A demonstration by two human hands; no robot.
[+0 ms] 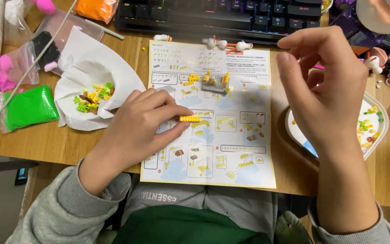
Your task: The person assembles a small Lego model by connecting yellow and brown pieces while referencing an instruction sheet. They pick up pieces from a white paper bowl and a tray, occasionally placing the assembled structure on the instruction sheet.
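- While the left hand (143, 124) rests on the folded paper instruction sheet (231, 149), its fingers pinch a small flat yellow plastic brick (189, 119).
- The right hand (323, 86) hovers above the wooden surface (55, 142), fingers loosely curled, holding nothing I can see.
- A half-built yellow and grey brick model (215, 82) sits higher up the sheet.
- A white paper tissue (84, 63) of loose bricks lies left; a white tray (378, 135) lies right.

A printed instruction sheet (213, 149), white with small coloured step panels, is lying flat at the desk's middle. At the left edge, clear plastic bags are sitting: one holding green clay (29, 107), one pink and black (21, 63). A bag of orange clay (96, 9) is resting at the top
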